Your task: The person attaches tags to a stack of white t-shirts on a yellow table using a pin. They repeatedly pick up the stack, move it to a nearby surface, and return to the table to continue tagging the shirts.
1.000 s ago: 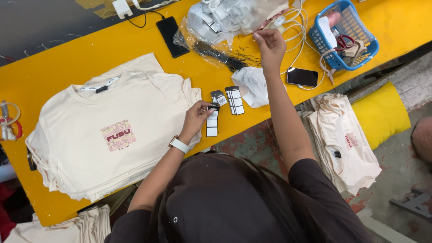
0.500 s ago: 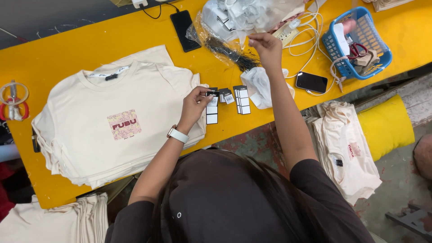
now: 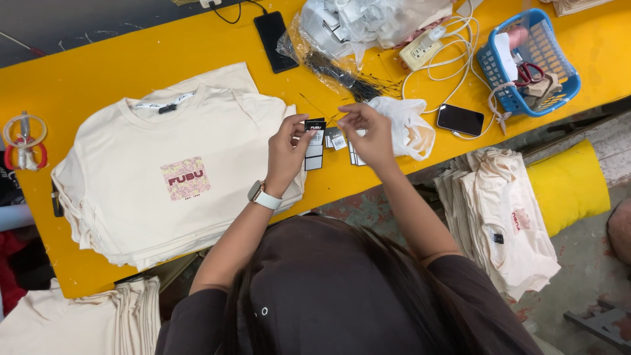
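Note:
My left hand (image 3: 287,148), with a watch on the wrist, pinches a black-and-white hang tag (image 3: 315,133) above the yellow table (image 3: 98,72). My right hand (image 3: 369,135) is beside it, fingers pinched together on what looks like a thin black string at the tag's top. More loose tags (image 3: 336,139) lie on the table under the hands. A stack of cream t-shirts (image 3: 164,177) with a pink chest print lies left of my left hand.
A clear bag of black strings (image 3: 342,69), a white plastic bag (image 3: 411,125), two phones (image 3: 460,119) (image 3: 275,41), a power strip with cables (image 3: 430,46) and a blue basket (image 3: 532,62) sit on the table. More shirts are piled at right (image 3: 509,223) and lower left (image 3: 79,322). Tape rolls (image 3: 25,141) are at far left.
My right hand has come back from the bag of strings to the tag held in my left hand. The left hand lifted the tag slightly.

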